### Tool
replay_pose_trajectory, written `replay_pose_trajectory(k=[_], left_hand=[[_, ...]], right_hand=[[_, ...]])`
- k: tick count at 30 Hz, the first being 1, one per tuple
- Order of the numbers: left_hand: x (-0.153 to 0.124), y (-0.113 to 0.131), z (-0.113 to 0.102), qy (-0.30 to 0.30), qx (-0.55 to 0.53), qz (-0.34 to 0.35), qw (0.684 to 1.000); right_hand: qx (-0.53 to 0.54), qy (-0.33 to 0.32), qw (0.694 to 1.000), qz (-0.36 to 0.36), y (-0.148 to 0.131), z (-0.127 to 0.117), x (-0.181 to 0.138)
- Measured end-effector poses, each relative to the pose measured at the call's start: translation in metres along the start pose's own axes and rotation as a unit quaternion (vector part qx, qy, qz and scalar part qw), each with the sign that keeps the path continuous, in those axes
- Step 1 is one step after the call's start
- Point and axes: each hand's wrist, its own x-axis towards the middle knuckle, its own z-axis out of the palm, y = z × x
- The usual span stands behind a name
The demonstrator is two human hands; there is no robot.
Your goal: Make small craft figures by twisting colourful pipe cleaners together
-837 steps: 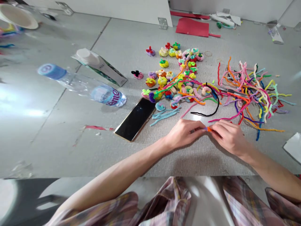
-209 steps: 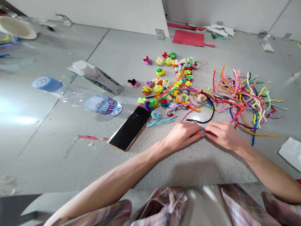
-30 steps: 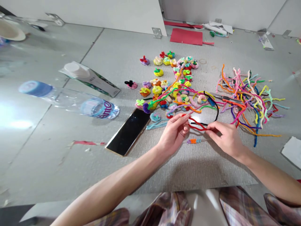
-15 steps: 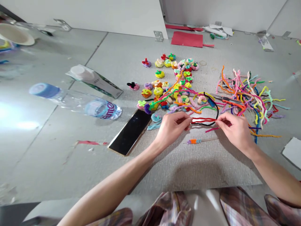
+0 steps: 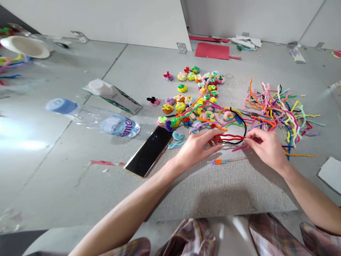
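A red pipe cleaner [image 5: 231,135], doubled into two strands, stretches between my hands. The fingertips of my right hand [image 5: 268,147] pinch its right end. At its left end, my left hand [image 5: 198,148] has thumb and index finger apart, with the strands reaching in between them. A black pipe cleaner [image 5: 245,124] curves behind and under the red one. Just below the hands lies a thin stick with purple, orange and blue wrapping [image 5: 220,161]. Small coloured pipe-cleaner pieces [image 5: 180,106] cluster beyond my left hand.
Loose pipe cleaners [image 5: 282,110] are heaped at the right, with a dark slim tool [image 5: 258,115] on them. A phone [image 5: 149,152], a water bottle [image 5: 93,119] and a carton [image 5: 114,95] lie at the left. Red paper [image 5: 212,51] is at the back.
My left thumb and fingers have parted from their pinch on the red pipe cleaner. My right hand keeps its pinch. The view has shifted slightly.
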Motion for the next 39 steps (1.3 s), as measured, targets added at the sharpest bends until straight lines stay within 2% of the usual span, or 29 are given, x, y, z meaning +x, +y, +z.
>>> replay_pose_trajectory(k=[4, 12, 19, 25, 28, 30, 33, 36, 39], left_hand=[[-0.005, -0.003, 0.0, 0.03, 0.011, 0.016, 0.999], [-0.003, 0.003, -0.003, 0.029, -0.028, 0.002, 0.999], [-0.006, -0.006, -0.001, 0.033, -0.014, 0.0, 0.999], [-0.005, -0.002, -0.003, 0.042, -0.061, -0.044, 0.996], [-0.006, 0.003, -0.001, 0.056, -0.091, -0.045, 0.993], [-0.008, 0.004, 0.005, 0.061, -0.148, -0.039, 0.986], [-0.011, 0.004, 0.018, 0.035, -0.248, -0.035, 0.968], [-0.013, 0.005, 0.031, 0.046, -0.265, -0.007, 0.963], [-0.013, 0.011, 0.038, 0.066, -0.26, -0.026, 0.963]], right_hand=[[0.016, -0.019, 1.0, -0.001, -0.004, 0.001, -0.001], [0.033, -0.022, 0.999, 0.007, -0.003, -0.001, 0.0], [0.028, -0.032, 0.999, 0.007, -0.003, 0.001, -0.001], [0.043, -0.041, 0.998, 0.013, -0.004, -0.003, 0.002], [0.087, -0.041, 0.995, 0.029, -0.005, 0.0, 0.001], [0.149, -0.035, 0.987, 0.051, -0.009, 0.008, -0.002], [0.242, -0.035, 0.966, 0.079, -0.022, 0.027, -0.009], [0.241, -0.078, 0.965, 0.071, -0.036, 0.035, -0.01], [0.082, -0.177, 0.981, -0.004, -0.037, 0.014, 0.006]])
